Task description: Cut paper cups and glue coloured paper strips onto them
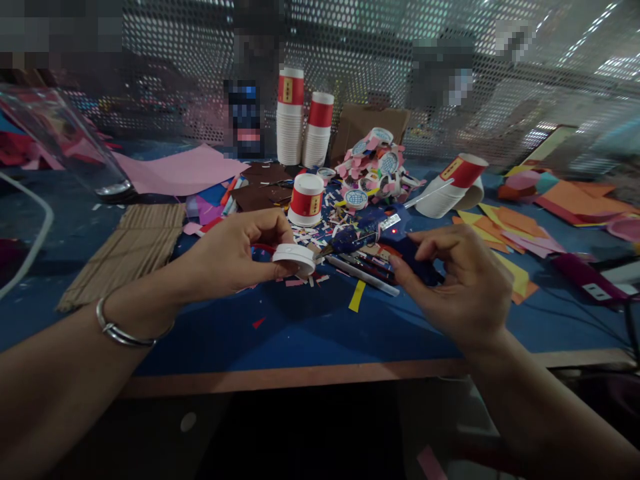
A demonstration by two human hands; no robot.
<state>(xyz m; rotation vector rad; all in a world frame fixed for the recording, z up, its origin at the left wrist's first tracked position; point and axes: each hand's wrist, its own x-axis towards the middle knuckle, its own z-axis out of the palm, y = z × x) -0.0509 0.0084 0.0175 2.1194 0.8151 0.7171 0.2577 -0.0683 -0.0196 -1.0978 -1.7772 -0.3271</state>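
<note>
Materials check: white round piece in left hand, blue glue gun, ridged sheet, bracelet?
White round piece: probably paper cup stock, smooth; thin wall and raised rim suggest it, plastic not excluded.
Glue gun: body likely moulded plastic, uniformly blue.
Ridged sheet: corrugated cardboard, matte brown with parallel flutes.
Bracelet: apparently polished metal; silvery highlights.

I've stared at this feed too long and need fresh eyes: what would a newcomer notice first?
Probably the blue glue gun in the right hand, near the middle of the view, its tip close to the white round piece held in the left hand. Next, likely, the heap of pink and white pieces beyond it, and the two upright cup stacks left of that heap, toward the back of the blue table.
</note>
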